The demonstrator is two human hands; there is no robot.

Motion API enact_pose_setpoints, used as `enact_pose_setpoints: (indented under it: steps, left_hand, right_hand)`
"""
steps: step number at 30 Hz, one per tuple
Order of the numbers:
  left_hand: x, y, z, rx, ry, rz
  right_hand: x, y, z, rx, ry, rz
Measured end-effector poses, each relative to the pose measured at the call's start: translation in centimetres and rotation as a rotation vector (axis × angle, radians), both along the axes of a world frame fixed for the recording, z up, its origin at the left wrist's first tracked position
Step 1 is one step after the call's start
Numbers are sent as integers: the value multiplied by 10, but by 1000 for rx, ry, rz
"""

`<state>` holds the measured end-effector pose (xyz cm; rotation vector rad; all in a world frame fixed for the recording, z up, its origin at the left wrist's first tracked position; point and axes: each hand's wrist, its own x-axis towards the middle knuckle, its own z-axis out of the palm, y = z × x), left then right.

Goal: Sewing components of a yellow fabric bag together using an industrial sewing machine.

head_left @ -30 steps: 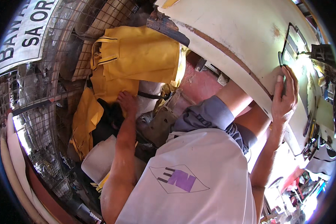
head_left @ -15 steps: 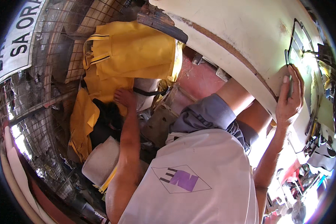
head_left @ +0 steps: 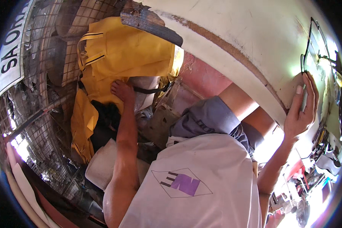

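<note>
My left hand (head_left: pixel 119 89) lies on yellow sheet material (head_left: pixel 102 85), fingers apart and slightly bent, just below a folded yellow piece with dark-striped straps (head_left: pixel 133 49). A black strap (head_left: pixel 148 90) runs beside it over pale, wrinkled material. My right hand (head_left: pixel 303 106) rests on the worn white tabletop (head_left: pixel 250 26), fingers stretched out, their tips beside a thin black-framed object (head_left: pixel 312 41) that I cannot make out, near a bright lamp glare.
Wire mesh (head_left: pixel 41 41) runs down the left side, with a white sign (head_left: pixel 11 49) and rolled sheets (head_left: pixel 15 163). A pink surface (head_left: pixel 201 76) shows under the table. My legs extend beneath it. Cluttered tools (head_left: pixel 326 152) line the right side.
The view has shifted, with the table and yellow pieces appearing farther left and higher. My left hand has edged slightly up the yellow material. My right hand stays beside the black-framed object.
</note>
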<state>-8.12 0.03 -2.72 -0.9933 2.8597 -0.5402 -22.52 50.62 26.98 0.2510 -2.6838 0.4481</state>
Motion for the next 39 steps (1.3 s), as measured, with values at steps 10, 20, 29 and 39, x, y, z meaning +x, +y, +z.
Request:
enact_pose_setpoints:
  steps: [10, 20, 29, 39]
  left_hand:
    - [20, -6, -10, -61, -13, -118]
    - [9, -19, -3, 94, -66, -280]
    - [-15, -78, 75, 442, 83, -109]
    - [-6, -63, 196, 267, -869, -359]
  right_hand:
    - [0, 3, -1, -31, 14, 25]
    - [-1, 4, 1, -53, 9, 44]
    - [2, 2, 2, -77, 60, 18]
    - [6, 8, -2, -93, 121, 8]
